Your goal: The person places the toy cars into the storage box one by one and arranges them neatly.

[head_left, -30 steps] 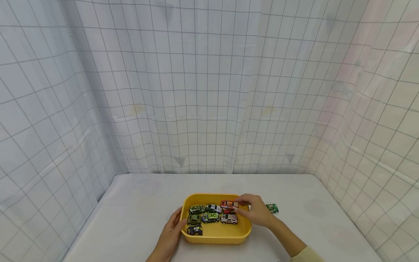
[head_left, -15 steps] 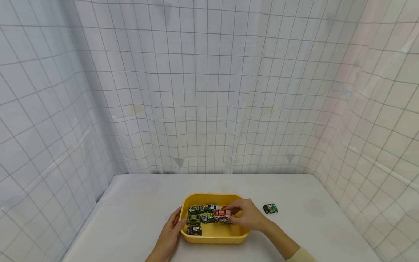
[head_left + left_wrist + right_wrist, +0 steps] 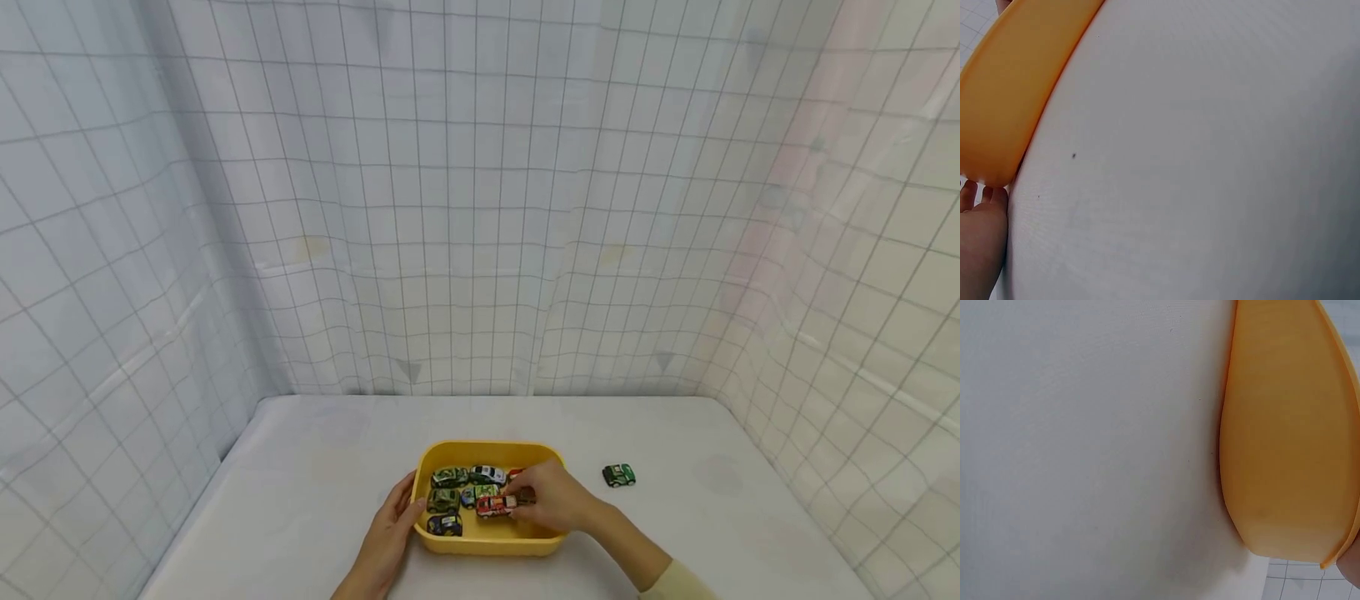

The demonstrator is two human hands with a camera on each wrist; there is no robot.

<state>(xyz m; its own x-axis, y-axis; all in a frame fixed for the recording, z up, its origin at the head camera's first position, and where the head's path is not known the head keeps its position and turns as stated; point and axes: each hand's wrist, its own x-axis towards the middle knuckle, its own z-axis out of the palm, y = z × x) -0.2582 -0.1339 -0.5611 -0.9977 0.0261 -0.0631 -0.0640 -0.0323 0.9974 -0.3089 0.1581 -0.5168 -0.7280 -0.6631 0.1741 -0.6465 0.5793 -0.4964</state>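
A yellow plastic bin (image 3: 487, 547) holds several small toy cars. My left hand (image 3: 384, 533) grips its left wall, thumb over the rim and fingers along the outside; in the left wrist view, fingertips of that hand (image 3: 984, 240) meet the bin wall (image 3: 1022, 87). Reaching over the right side, my right hand (image 3: 561, 502) pinches a red toy car (image 3: 492, 507) between thumb and fingers, low inside the bin, overlapping a green-and-blue car (image 3: 470, 497). The pale car behind my right fingers is mostly hidden. The right wrist view shows mainly the bin's outer wall (image 3: 1291, 437).
Inside the bin's left part sit a camouflage car (image 3: 450, 477), an olive car (image 3: 443, 501) and a dark blue car (image 3: 445, 526). A white police-style car (image 3: 488, 475) and another red car (image 3: 515, 473) are at the back. A green car (image 3: 618, 475) lies on the white table (image 3: 720, 517).
My right hand has picked up the red car from the bin's back right and carried it left and toward the front. The left hand keeps its hold on the bin.
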